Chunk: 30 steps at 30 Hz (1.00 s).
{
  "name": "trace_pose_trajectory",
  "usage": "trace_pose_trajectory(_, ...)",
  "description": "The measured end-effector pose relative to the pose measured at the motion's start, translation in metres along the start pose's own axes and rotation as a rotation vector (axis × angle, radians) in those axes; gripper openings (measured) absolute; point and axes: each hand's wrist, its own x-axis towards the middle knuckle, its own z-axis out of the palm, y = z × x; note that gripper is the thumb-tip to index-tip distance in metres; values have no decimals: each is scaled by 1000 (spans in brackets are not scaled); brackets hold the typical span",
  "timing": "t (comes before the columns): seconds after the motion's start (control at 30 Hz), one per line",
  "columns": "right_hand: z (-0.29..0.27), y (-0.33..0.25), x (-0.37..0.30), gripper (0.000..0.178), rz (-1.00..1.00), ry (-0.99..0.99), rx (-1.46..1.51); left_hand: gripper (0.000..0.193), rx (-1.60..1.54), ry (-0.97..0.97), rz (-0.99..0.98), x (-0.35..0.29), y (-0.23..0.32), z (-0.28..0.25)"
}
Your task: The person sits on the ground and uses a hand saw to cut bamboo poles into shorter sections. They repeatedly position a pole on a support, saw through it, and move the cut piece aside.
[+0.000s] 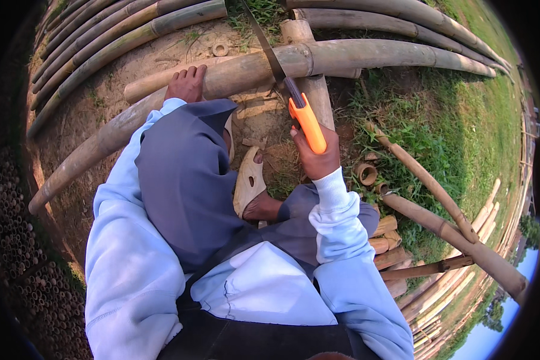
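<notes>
A long, thick bamboo pole [378, 54] runs crosswise before me, from the lower left to the upper right. My left hand [187, 84] grips it from above, the fingers curled over its far side. In my right hand [316, 155] is the orange handle of a handsaw [307, 123], with the fingers closed around it. The saw's dark blade reaches up and away across the pole, just left of a node. Whether its teeth have entered the bamboo, I cannot tell. Under the pole lies a shorter bamboo support [319, 99], pointing away from me.
Bamboo poles [138, 36] lie in rows at the far left, and more poles [396, 13] at the far right. Cut bamboo pieces [387, 243] are piled right of my leg, near a propped pole [456, 237]. My sandalled foot [250, 186] is close below the saw.
</notes>
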Motion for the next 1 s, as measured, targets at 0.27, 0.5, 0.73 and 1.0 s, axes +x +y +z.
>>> trace_pose_trajectory(0.27, -56, -66, -148, 29, 267, -69, -157, 66, -16, 45, -5, -2, 2, 6)
trace_pose_trajectory(0.5, -3, -8, -15, 12, 96, -28, -11, 63, 0, 75, 11, -2, 4, 0)
trace_pose_trajectory(0.73, -33, -44, -100, 19, 237, -4, -98, 65, -16, 17, -4, -3, 3, -3)
trace_pose_trajectory(1.0, -16, -2, -38, 12, 165, -24, -47, 78, -44, 29, 30, -1, 2, -1)
